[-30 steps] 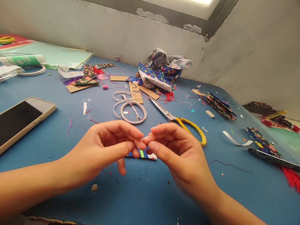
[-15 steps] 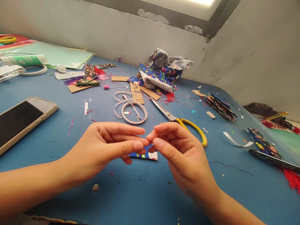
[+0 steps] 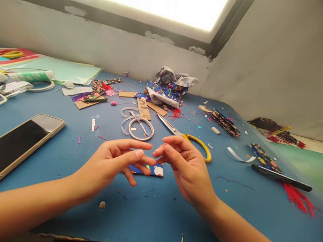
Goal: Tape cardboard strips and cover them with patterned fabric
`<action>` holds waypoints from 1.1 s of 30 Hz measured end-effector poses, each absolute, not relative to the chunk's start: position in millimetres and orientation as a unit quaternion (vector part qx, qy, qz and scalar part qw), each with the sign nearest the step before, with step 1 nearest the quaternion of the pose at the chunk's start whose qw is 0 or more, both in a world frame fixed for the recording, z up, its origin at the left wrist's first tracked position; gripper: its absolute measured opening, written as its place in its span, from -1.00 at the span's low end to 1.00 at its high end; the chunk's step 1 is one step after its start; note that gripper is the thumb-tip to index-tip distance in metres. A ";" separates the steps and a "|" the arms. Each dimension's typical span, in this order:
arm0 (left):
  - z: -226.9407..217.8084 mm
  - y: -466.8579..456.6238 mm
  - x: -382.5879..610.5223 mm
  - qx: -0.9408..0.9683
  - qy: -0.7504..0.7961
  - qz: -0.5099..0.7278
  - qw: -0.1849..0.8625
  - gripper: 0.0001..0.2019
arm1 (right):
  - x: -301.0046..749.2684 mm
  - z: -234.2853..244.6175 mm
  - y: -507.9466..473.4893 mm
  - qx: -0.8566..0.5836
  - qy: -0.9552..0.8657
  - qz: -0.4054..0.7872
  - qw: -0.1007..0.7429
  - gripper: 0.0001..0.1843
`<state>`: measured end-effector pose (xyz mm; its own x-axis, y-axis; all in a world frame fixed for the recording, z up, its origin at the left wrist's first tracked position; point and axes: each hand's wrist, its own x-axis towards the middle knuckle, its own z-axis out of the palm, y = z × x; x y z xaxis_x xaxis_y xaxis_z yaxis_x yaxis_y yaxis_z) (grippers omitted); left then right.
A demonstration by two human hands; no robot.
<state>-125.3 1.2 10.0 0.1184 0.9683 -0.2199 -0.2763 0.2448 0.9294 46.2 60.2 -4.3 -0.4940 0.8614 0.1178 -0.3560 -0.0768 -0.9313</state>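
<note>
Your step in hand looks like fingertip work, with 2 hands facing each other over the blue table (image 3: 141, 215). Judging from their pose, the next move calls for steady, light finger control, and taking up the flat blue printed strip with a white bear motif (image 3: 158, 170) would need a lower reach. Your left hand (image 3: 106, 161) has its fingers spread, with nothing visible in them; your right hand (image 3: 189, 161) is curled, thumb near forefinger. The strip lies just below the centre of the frame, partly covered by your left fingers, its bear end showing below your right fingertips. From this angle I cannot tell whether the left fingers touch it or the right ones pinch something tiny.
</note>
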 end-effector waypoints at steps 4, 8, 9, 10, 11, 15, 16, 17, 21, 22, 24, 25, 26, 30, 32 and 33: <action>7.9 1.5 -127.6 0.460 0.504 0.430 0.591 -0.84 | 45.8 -4.8 67.9 -0.261 -0.517 0.674 0.459 -0.81; 5.2 1.6 -126.8 0.568 0.515 0.397 0.505 -0.83 | 45.9 -2.4 75.7 -0.267 -0.540 0.633 0.485 -0.53; 6.8 -0.6 -124.7 0.585 0.506 0.397 0.494 -0.82 | 46.4 -0.8 76.0 -0.271 -0.551 0.620 0.489 -0.49; 9.5 -4.7 -121.6 0.599 0.496 0.399 0.486 -0.81 | 47.5 1.1 74.9 -0.275 -0.561 0.609 0.489 -0.48; 12.5 -11.1 -117.4 0.607 0.486 0.399 0.486 -0.79 | 49.3 3.0 72.5 -0.277 -0.573 0.599 0.486 -0.50; 8.1 -56.8 -94.5 0.556 0.421 0.342 0.630 -0.71 | 69.0 3.3 52.6 -0.265 -0.692 0.526 0.418 -0.57; -1.2 -70.6 -89.6 0.506 0.402 0.328 0.689 -0.68 | 77.3 0.5 47.3 -0.276 -0.738 0.478 0.388 -0.58; -13.7 -83.9 -86.3 0.459 0.393 0.314 0.732 -0.64 | 86.8 -3.4 42.7 -0.295 -0.779 0.425 0.355 -0.60; -66.5 -123.1 -95.2 0.235 0.449 0.401 0.763 -0.61 | 130.9 -25.3 29.8 -0.390 -0.825 0.284 0.294 -0.67; -73.2 -128.8 -102.5 0.203 0.445 0.444 0.751 -0.62 | 141.4 -30.9 26.8 -0.407 -0.819 0.278 0.295 -0.67; -75.1 -135.5 -119.0 0.137 0.439 0.502 0.733 -0.63 | 159.2 -40.7 20.7 -0.440 -0.795 0.276 0.312 -0.67; -71.7 -137.0 -126.8 0.104 0.442 0.531 0.715 -0.65 | 165.9 -44.4 17.8 -0.456 -0.782 0.276 0.325 -0.67; -66.7 -137.4 -133.5 0.074 0.449 0.552 0.699 -0.68 | 170.9 -47.2 15.3 -0.468 -0.768 0.277 0.339 -0.68; -48.4 -134.4 -144.4 0.025 0.479 0.593 0.647 -0.80 | 177.0 -51.2 12.1 -0.489 -0.730 0.293 0.377 -0.66; -44.9 -133.3 -142.4 0.021 0.488 0.600 0.633 -0.86 | 176.1 -51.5 13.3 -0.492 -0.716 0.303 0.391 -0.66; -44.1 -133.2 -140.9 0.015 0.492 0.603 0.628 -0.88 | 175.7 -51.8 14.0 -0.494 -0.710 0.306 0.398 -0.66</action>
<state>-140.9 -133.2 -44.1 -0.2112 0.7718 -0.5997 -0.7415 0.2732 0.6128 175.7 14.0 -51.8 -0.1954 0.9448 0.2629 0.4572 0.3249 -0.8279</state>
